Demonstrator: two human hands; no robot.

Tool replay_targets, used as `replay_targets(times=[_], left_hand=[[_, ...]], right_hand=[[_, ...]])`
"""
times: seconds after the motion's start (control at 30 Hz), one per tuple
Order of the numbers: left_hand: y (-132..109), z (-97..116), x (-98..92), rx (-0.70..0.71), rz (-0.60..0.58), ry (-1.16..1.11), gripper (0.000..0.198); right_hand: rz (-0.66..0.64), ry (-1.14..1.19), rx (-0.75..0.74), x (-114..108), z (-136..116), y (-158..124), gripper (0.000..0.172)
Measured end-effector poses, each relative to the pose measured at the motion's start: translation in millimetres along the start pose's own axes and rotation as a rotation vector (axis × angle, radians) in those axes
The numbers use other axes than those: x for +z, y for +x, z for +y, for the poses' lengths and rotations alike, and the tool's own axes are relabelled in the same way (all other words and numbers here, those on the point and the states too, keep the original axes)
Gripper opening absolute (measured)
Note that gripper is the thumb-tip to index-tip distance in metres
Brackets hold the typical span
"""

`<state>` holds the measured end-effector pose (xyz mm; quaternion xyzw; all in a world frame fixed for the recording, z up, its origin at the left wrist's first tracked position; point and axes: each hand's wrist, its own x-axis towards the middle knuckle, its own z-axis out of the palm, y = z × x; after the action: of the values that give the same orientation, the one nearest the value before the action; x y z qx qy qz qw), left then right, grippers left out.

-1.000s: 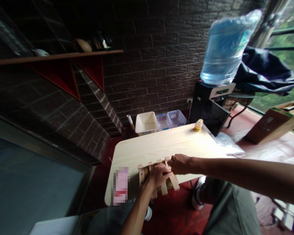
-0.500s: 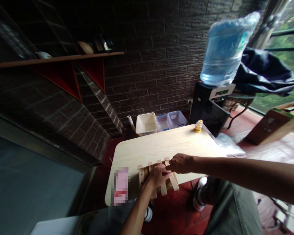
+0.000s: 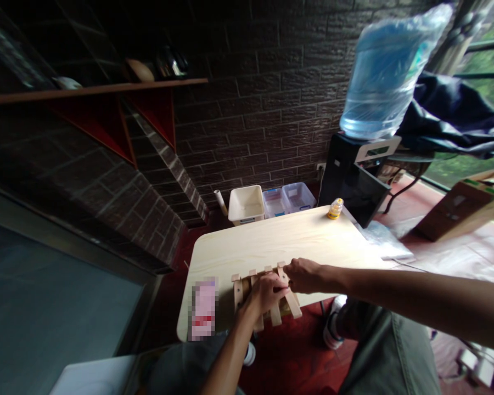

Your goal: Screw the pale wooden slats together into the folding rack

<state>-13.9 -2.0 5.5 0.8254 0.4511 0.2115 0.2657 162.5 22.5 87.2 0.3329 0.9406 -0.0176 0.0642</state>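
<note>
A small wooden slatted frame (image 3: 275, 314) lies at the near edge of the pale table (image 3: 226, 249), several slats side by side with dark holes near their ends. My left hand (image 3: 267, 293) rests across the middle slats, its fingers bent and closed on the rightmost slat. Close against it, my right hand (image 3: 304, 274) is curled with fingers pinched together over the upper part of that slat. Whatever the right fingers hold is too small or hidden to make out. The two hands nearly touch.
A yellow-labelled bottle (image 3: 335, 208) stands at the table's far right corner. On the left lies a blurred-out pink item (image 3: 203, 310). Beyond the table are a cream bin (image 3: 247, 203), clear plastic boxes (image 3: 298, 196) and a water dispenser (image 3: 346, 181). A shelf (image 3: 107, 89) juts out upper left.
The camera view has shifted slightly. My right hand has turned a little and its fingers sit slightly apart from the left fingertips. The slatted frame stays in place.
</note>
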Motion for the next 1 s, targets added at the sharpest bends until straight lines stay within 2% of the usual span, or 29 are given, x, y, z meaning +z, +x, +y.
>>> replay_targets(times=[0.13,0.2,0.27,0.37,0.5,0.6,0.7,0.8,1.0], left_hand=[[0,4,-2.3,-0.012,0.004,-0.015,0.016],[0,6,-3.1,-0.019,0.010,-0.028,0.017],[-1,7,-3.2,-0.023,0.013,-0.030,0.016],[-1,6,-2.2,-0.022,-0.002,0.018,0.017],[-1,3,0.6,-0.042,0.012,0.094,0.017],[-2,2,1.3,-0.043,0.018,0.084,0.017],[-2,3,0.2,-0.027,0.000,0.057,0.017],[-1,4,-0.4,-0.019,-0.005,0.032,0.016],[0,2,1.8,0.009,0.010,0.006,0.017]], right_hand=[[0.011,-0.051,-0.005,-2,-4,0,0.020],[-0.069,0.019,-0.007,-13,-3,-2,0.021],[-0.119,0.089,-0.069,-24,-1,-4,0.029],[-0.071,0.001,-0.145,-32,5,-7,0.021],[-0.017,-0.069,-0.289,-24,13,-7,0.021],[-0.002,-0.078,-0.319,-10,16,-4,0.021],[0.032,-0.094,-0.310,0,17,-1,0.021],[0.051,-0.078,-0.252,1,14,-1,0.020],[-0.078,0.032,-0.023,-16,-1,-2,0.023]])
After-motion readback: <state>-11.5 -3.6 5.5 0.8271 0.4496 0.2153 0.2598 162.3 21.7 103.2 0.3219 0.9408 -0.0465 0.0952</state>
